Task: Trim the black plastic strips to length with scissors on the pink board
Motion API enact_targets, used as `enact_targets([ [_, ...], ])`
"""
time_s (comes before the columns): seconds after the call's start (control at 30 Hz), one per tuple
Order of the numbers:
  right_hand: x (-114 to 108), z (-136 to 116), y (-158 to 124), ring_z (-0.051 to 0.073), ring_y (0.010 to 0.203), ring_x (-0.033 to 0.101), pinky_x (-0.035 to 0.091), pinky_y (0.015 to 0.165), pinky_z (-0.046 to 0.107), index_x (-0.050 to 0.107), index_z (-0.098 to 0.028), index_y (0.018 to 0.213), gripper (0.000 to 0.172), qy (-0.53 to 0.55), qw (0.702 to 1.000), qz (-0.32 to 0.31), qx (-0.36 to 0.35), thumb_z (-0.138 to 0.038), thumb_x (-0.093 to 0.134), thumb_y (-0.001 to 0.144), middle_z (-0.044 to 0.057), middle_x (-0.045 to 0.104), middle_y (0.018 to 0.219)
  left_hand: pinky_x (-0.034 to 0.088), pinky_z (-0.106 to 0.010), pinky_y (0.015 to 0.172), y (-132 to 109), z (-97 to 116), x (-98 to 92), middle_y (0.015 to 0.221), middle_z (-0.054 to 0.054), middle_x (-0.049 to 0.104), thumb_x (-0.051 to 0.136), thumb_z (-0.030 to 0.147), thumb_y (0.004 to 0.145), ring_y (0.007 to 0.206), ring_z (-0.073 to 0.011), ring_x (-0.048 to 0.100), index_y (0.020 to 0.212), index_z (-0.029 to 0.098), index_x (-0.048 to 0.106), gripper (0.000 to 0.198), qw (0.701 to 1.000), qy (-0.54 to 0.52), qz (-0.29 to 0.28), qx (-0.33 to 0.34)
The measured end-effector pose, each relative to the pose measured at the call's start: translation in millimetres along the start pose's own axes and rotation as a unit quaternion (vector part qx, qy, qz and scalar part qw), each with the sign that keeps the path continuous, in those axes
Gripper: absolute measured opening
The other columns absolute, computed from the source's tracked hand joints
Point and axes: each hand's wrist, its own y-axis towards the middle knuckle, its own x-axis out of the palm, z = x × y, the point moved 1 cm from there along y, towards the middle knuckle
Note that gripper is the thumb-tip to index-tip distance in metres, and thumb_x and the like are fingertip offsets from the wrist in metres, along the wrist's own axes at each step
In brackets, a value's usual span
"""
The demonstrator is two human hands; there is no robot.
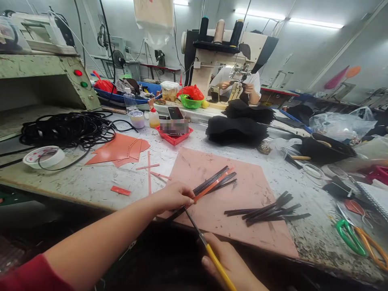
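My left hand [176, 197] is closed, its thumb and finger pinching the near end of an orange strip [209, 188]. Beneath that strip lies a bundle of narrow black strips [224, 182] on a pink board [200, 161]; a dark end sticks out on the near side of the hand. My right hand [224, 258] is wrapped round a yellow-handled tool [216, 258] with a slim metal shaft. Its tip is close to my left fingertips; whether it is a blade cannot be made out. More black strips [266, 211] lie loosely heaped at the board's right.
Coiled black cord [69, 127], a tape roll [44, 157] and orange pieces [117, 147] lie left. A red basket [174, 138] and stacked black pieces [236, 130] stand behind the board. Scissors [351, 238] lie right. A person [254, 87] works at a sewing machine [201, 68].
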Motion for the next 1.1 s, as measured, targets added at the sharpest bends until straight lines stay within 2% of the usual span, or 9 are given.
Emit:
enact_targets([
  [0.43,2.3,-1.9,0.6,0.017,0.059,0.051,0.042,0.06,0.026,0.058,-0.019,0.095,0.037,0.008,1.0,0.014,0.014,-0.05,0.046,0.08,0.001,0.058,0.068,0.03,-0.022,0.048,-1.4,-1.4,-0.9,0.057,0.004,0.051,0.059,0.03,0.056,0.05,-0.0093,0.04,0.07,0.016,0.062,0.02,1.0,-0.022,0.001,-0.004],
  [0.67,6.8,0.4,1.2,0.015,0.058,0.047,0.039,0.058,0.024,0.058,-0.017,0.092,0.044,0.02,1.0,0.002,0.009,-0.056,0.041,0.082,0.001,0.055,0.066,0.036,-0.023,0.056,-10.2,-3.8,-2.8,0.061,0.003,0.054,0.062,0.03,0.058,0.058,-0.0102,0.046,0.071,0.014,0.064,0.021,0.998,-0.053,0.007,0.022],
  [0.8,8.4,-0.6,1.0,0.016,0.061,0.049,0.038,0.06,0.025,0.06,-0.017,0.094,0.048,0.034,0.999,-0.005,0.007,-0.059,0.041,0.081,0.002,0.056,0.069,0.033,-0.021,0.052,-29.6,-19.2,-6.1,0.067,0.003,0.06,0.064,0.041,0.063,0.058,-0.01,0.049,0.087,0.016,0.062,0.035,0.996,-0.092,-0.004,0.016],
  [0.9,11.2,2.4,0.8,0.017,0.064,0.05,0.039,0.062,0.026,0.06,-0.017,0.096,0.048,0.047,0.999,0.004,0.002,-0.058,0.042,0.08,0.003,0.057,0.072,0.036,-0.022,0.056,-44.8,-37.9,-2.5,0.06,0.002,0.059,0.06,0.048,0.067,0.057,-0.011,0.052,0.074,0.015,0.059,0.033,0.991,-0.133,-0.028,0.022],
  [1.0,15.5,6.5,2.5,0.014,0.058,0.045,0.036,0.057,0.025,0.061,-0.017,0.094,0.047,0.037,0.999,0.004,0.005,-0.058,0.043,0.08,0.001,0.053,0.066,0.039,-0.024,0.056,-52.9,-56.1,4.4,0.053,0.003,0.054,0.06,0.05,0.063,0.052,-0.0108,0.049,0.066,0.015,0.055,0.035,0.988,-0.152,0.01,0.012],
  [1.1,20.4,9.0,5.2,0.015,0.058,0.045,0.036,0.057,0.025,0.061,-0.016,0.094,0.049,0.016,1.0,-0.006,0.013,-0.058,0.043,0.079,0.001,0.054,0.067,0.035,-0.022,0.05,-53.8,-68.8,10.8,0.049,0.006,0.049,0.057,0.051,0.063,0.048,-0.0091,0.043,0.066,0.016,0.054,0.036,0.987,-0.153,0.051,0.008],
])
